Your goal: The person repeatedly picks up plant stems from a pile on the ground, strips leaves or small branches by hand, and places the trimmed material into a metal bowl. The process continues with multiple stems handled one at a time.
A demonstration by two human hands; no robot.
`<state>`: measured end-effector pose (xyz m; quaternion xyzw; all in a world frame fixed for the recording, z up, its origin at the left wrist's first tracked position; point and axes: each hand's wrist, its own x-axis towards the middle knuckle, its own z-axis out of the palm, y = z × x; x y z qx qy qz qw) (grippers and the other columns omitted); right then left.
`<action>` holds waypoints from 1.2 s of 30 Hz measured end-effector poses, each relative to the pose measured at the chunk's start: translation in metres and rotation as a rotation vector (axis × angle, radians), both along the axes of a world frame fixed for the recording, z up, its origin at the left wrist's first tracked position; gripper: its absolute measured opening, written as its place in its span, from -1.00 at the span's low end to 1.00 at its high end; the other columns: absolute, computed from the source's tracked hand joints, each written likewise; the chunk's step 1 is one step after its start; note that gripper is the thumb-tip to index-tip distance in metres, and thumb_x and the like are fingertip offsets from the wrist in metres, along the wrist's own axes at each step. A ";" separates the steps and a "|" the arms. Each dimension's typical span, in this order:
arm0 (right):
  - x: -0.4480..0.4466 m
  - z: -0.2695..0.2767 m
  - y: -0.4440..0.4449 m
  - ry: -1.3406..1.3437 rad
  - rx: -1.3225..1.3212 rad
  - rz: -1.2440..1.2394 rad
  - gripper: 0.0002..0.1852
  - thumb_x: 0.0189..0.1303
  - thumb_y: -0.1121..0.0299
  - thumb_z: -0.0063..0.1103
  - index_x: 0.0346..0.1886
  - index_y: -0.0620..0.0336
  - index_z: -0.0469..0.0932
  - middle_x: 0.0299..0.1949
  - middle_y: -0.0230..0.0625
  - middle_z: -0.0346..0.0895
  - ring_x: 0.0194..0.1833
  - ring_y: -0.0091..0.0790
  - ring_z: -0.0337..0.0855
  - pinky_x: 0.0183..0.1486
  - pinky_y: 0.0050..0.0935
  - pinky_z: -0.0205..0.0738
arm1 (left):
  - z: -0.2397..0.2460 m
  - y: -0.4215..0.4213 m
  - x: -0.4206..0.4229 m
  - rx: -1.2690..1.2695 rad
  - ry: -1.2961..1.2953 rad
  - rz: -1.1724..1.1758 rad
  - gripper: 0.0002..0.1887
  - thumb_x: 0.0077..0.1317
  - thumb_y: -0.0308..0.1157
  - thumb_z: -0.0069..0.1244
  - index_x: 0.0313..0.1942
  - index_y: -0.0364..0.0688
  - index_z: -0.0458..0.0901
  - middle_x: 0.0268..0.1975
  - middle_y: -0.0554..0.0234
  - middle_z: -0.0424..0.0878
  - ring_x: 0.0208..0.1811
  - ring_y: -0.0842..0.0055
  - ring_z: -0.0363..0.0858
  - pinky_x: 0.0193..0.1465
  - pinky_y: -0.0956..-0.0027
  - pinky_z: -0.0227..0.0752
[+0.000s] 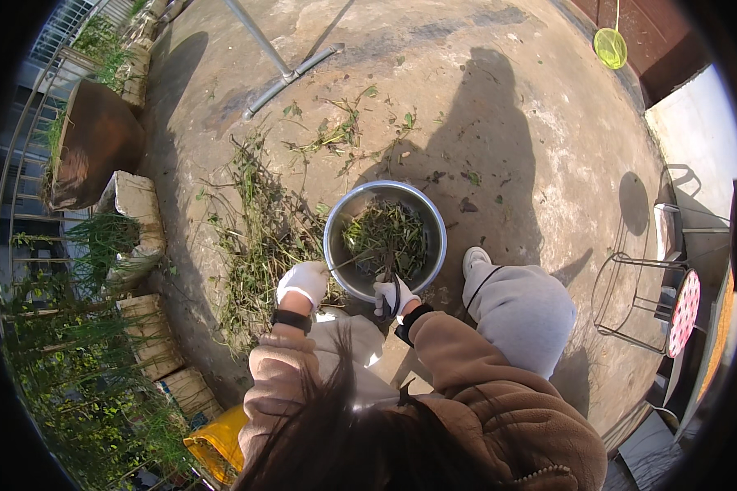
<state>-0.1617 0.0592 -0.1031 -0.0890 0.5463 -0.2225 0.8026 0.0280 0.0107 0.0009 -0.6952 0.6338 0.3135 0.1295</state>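
A round stainless steel basin (440, 233) stands on the ground in front of me, with cut green stems and leaves (384, 230) inside. My left hand (303, 284), in a white glove, is at the basin's left front rim and grips a thin plant stem (349, 262) that reaches over the rim. In my right hand (393, 294), also gloved, is a pair of dark-handled scissors (389, 264), with the blades pointing into the basin near the stem. Whether the blades touch the stem is unclear. Left of the basin lies a heap of uncut plant stalks (261, 227).
Loose leafy sprigs (338, 132) lie beyond the basin on the concrete ground (565, 202). A metal pipe stand (292, 77) is farther off. Planters (138, 208) line the left side, near a yellow bag (218, 442). To the right stands a stool with a dotted seat (683, 313).
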 end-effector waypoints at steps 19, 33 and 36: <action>0.010 0.016 0.004 0.055 0.007 -0.026 -0.73 0.01 0.43 0.02 -0.16 0.05 0.31 -0.63 -0.36 0.26 -0.73 -0.43 0.26 -0.72 -0.39 0.18 | -0.004 -0.008 -0.024 0.042 -0.017 -0.020 -0.73 0.21 -0.24 -0.20 -0.24 -0.08 0.64 -0.20 0.05 0.61 -0.16 0.15 0.57 -0.06 0.16 0.42; 0.012 0.026 0.004 0.008 0.021 -0.006 -0.82 0.07 0.39 -0.02 -0.22 -0.03 0.31 -0.64 -0.42 0.21 -0.72 -0.49 0.22 -0.72 -0.46 0.13 | -0.026 -0.013 -0.038 0.002 0.093 0.024 -0.73 0.19 -0.32 -0.20 -0.24 -0.17 0.63 -0.22 -0.04 0.61 -0.14 0.13 0.56 -0.02 0.20 0.41; 0.018 0.026 0.008 -0.032 -0.007 -0.005 -0.76 0.08 0.39 0.01 -0.16 -0.02 0.29 -0.63 -0.41 0.22 -0.71 -0.48 0.24 -0.71 -0.43 0.14 | -0.027 -0.014 -0.039 0.020 0.084 0.030 -0.74 0.20 -0.32 -0.19 -0.21 -0.16 0.62 -0.20 -0.02 0.61 -0.12 0.14 0.55 -0.02 0.22 0.40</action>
